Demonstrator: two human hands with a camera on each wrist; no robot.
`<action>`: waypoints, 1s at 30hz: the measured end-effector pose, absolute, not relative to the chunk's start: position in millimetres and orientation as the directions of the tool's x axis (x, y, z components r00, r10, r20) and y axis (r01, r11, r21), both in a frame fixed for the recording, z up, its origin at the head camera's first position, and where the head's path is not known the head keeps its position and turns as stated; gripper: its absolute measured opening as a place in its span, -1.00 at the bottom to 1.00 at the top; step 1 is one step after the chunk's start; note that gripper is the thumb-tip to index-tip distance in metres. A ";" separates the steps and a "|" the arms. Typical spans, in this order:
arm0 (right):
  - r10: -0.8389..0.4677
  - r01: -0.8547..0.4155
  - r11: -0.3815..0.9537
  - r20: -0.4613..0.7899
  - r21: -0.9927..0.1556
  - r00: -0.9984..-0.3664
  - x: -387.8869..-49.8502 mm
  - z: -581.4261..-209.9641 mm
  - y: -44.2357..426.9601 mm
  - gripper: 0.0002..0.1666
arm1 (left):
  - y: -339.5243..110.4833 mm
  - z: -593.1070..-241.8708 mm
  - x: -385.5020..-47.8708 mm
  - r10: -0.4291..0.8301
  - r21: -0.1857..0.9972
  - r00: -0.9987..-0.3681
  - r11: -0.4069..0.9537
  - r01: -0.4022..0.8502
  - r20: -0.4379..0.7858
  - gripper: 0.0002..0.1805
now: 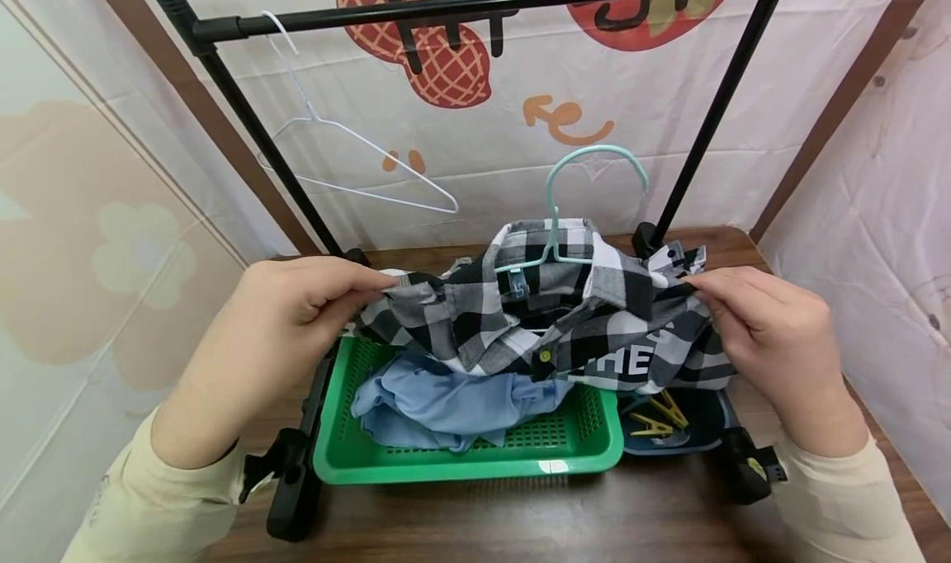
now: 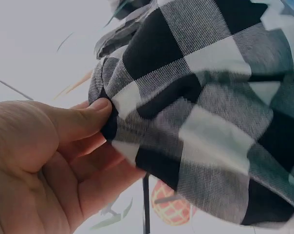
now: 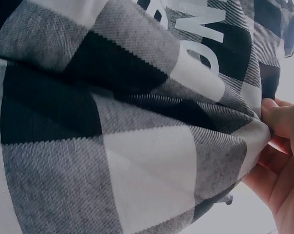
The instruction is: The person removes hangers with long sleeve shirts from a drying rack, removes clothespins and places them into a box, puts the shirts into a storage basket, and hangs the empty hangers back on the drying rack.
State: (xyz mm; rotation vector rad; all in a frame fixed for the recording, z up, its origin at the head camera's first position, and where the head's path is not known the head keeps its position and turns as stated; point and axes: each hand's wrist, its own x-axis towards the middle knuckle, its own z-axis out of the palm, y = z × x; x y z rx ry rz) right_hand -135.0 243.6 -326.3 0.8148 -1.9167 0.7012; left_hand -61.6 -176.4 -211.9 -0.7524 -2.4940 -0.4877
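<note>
A black, grey and white checked shirt (image 1: 468,324) with white lettering is stretched out between both hands. My left hand (image 1: 293,311) pinches its left shoulder side between thumb and fingers; the left wrist view shows the thumb pressed on the cloth (image 2: 152,97). On the opposite side my right hand (image 1: 773,332) pinches the shirt, and the right wrist view shows the gathered cloth (image 3: 152,161) at the thumb. A mint-green hanger (image 1: 551,216) sits inside the collar, its hook standing up free of the rail. The hanger's arms are mostly hidden in the shirt.
A black garment rack (image 1: 483,3) stands behind, with a white wire hanger (image 1: 371,146) hooked on its left end. Below the shirt, a green basket (image 1: 461,472) holds light blue cloth (image 1: 453,402). Right of it, a dark blue basket (image 1: 713,423) holds yellow clothespins (image 1: 669,410).
</note>
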 end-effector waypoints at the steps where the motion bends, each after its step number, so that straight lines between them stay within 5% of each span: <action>1: -0.247 -0.772 0.619 0.896 -0.146 -0.368 -135.1 -325.7 244.1 -0.80 | -177.4 -211.3 -61.1 0.407 0.196 -0.729 0.785 0.587 0.550 -0.61; 17: -0.360 -0.778 0.626 0.871 -0.039 -0.334 -132.1 -331.4 232.0 -0.60 | -138.8 -230.0 -69.5 0.433 0.298 -0.766 0.740 0.603 0.475 -0.71; 30: -0.372 -0.780 0.623 0.854 -0.063 -0.365 -131.5 -333.6 228.5 -0.75 | -120.8 -233.8 -72.6 0.465 0.287 -0.744 0.719 0.633 0.480 -0.67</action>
